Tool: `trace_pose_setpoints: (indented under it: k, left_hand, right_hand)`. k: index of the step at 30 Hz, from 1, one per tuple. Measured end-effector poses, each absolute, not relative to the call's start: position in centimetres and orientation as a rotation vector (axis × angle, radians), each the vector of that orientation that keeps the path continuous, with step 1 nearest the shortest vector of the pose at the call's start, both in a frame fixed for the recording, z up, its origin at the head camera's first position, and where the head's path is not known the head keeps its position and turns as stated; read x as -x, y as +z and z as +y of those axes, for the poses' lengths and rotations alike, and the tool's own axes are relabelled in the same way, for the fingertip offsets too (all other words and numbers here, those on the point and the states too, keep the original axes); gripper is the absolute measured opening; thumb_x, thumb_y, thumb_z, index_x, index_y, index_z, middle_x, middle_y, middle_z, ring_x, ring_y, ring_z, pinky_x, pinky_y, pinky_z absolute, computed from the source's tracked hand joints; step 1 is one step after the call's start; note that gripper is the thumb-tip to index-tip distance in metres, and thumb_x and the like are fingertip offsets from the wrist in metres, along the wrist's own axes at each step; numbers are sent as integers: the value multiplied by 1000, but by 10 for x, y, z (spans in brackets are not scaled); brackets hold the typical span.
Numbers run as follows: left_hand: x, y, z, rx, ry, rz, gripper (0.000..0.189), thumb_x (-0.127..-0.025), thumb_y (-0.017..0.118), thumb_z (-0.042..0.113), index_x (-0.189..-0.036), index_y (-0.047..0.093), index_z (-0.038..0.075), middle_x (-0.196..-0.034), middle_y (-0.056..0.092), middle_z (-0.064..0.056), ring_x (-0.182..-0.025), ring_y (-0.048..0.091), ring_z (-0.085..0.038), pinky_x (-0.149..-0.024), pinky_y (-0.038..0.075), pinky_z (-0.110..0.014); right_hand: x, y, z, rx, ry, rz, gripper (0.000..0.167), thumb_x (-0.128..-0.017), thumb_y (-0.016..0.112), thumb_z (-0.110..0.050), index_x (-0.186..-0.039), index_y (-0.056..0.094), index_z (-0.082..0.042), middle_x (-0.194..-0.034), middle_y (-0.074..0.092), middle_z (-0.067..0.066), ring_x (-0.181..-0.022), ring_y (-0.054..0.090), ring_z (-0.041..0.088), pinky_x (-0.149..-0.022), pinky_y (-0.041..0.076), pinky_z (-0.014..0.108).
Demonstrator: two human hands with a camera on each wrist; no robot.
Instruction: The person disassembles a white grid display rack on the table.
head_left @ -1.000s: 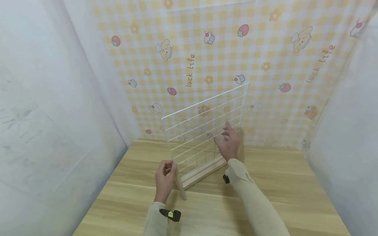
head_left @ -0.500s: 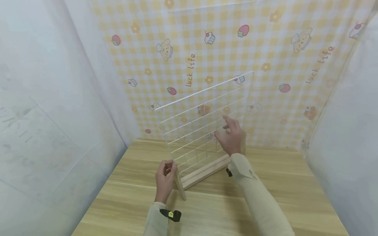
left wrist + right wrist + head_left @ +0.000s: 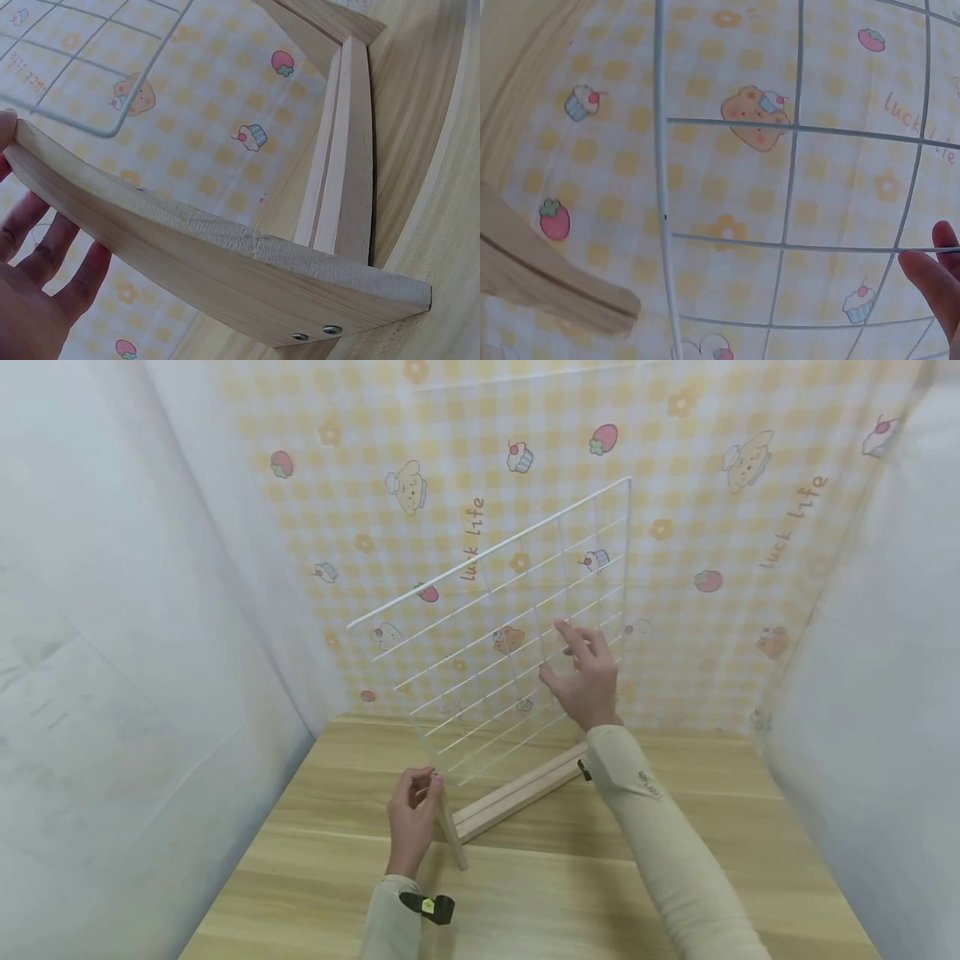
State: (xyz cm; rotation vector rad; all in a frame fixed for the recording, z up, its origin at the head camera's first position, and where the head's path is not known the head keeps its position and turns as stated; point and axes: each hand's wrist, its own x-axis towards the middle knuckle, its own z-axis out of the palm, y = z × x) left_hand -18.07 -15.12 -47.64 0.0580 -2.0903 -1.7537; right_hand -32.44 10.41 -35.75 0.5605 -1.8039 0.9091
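A white wire grid panel (image 3: 472,561) slants above a wooden stand (image 3: 517,795) made of a grooved crossbar and side uprights. My right hand (image 3: 588,681) pinches one of the panel's wires between thumb and finger, as the right wrist view also shows at its right edge. My left hand (image 3: 411,822) holds the top of the near left upright (image 3: 225,240). In the left wrist view the panel's rounded corner is apart from the grooved crossbar (image 3: 349,165). The far upright (image 3: 562,277) appears in the right wrist view; my right arm hides it in the head view.
The stand rests on a wood-grain table (image 3: 322,852). A yellow checked cloth (image 3: 675,610) with cartoon prints hangs behind it. White sheets (image 3: 112,652) enclose the left and right sides. Two screw heads (image 3: 331,330) show low on the near upright.
The right hand has raised the grid panel up from the stand's crossbar, and the panel's upper left corner has swung left. The left hand has stayed on the upright.
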Motion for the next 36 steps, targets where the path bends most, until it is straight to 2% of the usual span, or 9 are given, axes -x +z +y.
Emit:
trace_pose_setpoints:
  k: [5, 8, 11, 13, 18, 20, 27, 31, 36]
  left_hand:
    - [180, -474, -152, -63, -1753, -2104, 21, -99, 63, 13, -116, 61, 0, -113, 69, -18, -100, 64, -11, -103, 50, -42]
    - [180, -474, -152, -77, -1752, -2113, 20, -99, 63, 13, -115, 62, 1, -111, 70, -16, -99, 64, -8, -103, 50, -38]
    - [181, -475, -152, -79, -1758, -2112, 21, -99, 63, 13, -116, 61, 0, -112, 69, -20, -99, 63, -8, -103, 50, -39]
    - [181, -475, -152, -84, -1757, -2115, 21, -99, 63, 13, -116, 61, 0, -114, 68, -22, -100, 63, -8, -105, 50, -42]
    - [181, -474, -152, -94, -1745, -2127, 21, -99, 63, 13, -117, 62, 3, -111, 68, -17, -100, 63, -10, -105, 51, -47]
    - [181, -473, -152, -76, -1733, -2145, 22, -99, 63, 12, -119, 64, 3, -110, 67, -15, -100, 63, -11, -104, 51, -46]
    - [187, -477, -158, -18, -1684, -2223, 26, -101, 60, 13, -125, 66, 5, -106, 61, -10, -102, 60, -9, -102, 51, -43]
    - [196, -490, -163, -28, -1682, -2241, 25, -101, 60, 17, -125, 67, 9, -108, 60, -8, -105, 58, -9, -104, 50, -41]
    - [198, -500, -167, 0, -1699, -2223, 23, -100, 62, 20, -121, 68, 12, -103, 58, -3, -99, 56, -7, -101, 51, -33]
  right_hand:
    - [322, -356, 119, -559, 809, -1881, 60, -71, 79, -11, -130, 66, -10, -105, 67, 20, -78, 69, 31, -58, 57, 36]
    - [320, -360, 132, -556, 820, -1941, 62, -70, 79, -8, -131, 66, -11, -107, 68, 19, -78, 70, 30, -52, 50, 24]
    - [318, -366, 144, -564, 855, -1983, 65, -68, 80, -4, -131, 66, -10, -108, 68, 19, -78, 70, 31, -51, 44, 16]
    - [318, -370, 151, -569, 859, -2010, 65, -67, 80, -3, -131, 66, -10, -109, 68, 19, -79, 70, 30, -50, 46, 17]
    - [315, -378, 166, -571, 834, -2090, 69, -67, 87, -10, -133, 64, -11, -110, 68, 19, -79, 69, 31, -58, 57, 41]
    - [314, -380, 171, -562, 814, -2120, 72, -67, 90, -15, -134, 64, -12, -109, 67, 19, -78, 69, 31, -63, 58, 46]
    - [309, -391, 187, -554, 785, -2174, 68, -68, 82, -5, -133, 64, -10, -107, 67, 20, -77, 67, 32, -66, 58, 46]
    - [306, -399, 194, -522, 775, -2235, 67, -68, 82, -7, -133, 64, -11, -105, 67, 19, -77, 66, 30, -68, 58, 46]
    - [304, -410, 201, -484, 801, -2293, 68, -67, 80, -7, -133, 64, -10, -103, 67, 16, -76, 66, 29, -67, 55, 39]
